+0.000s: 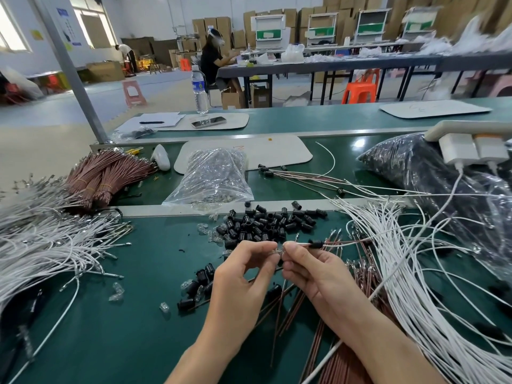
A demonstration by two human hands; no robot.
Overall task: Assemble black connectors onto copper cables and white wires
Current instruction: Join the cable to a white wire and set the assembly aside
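Bag [219, 159] of clear plastic pieces [210, 199] lies behind loose black connectors [266, 223].

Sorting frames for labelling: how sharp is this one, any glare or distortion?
Head view: the left hand, the right hand and the black connectors are fairly sharp; the top-right boxes blur; the window blows out; the clear bag glints; wide-angle bending curves the table.

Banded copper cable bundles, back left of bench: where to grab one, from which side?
Probably wrap the front bundle at its yellow band, coming from above with fingers across it. It lies flat and slanted; the band holds strands tight there, while the far ends fan out.
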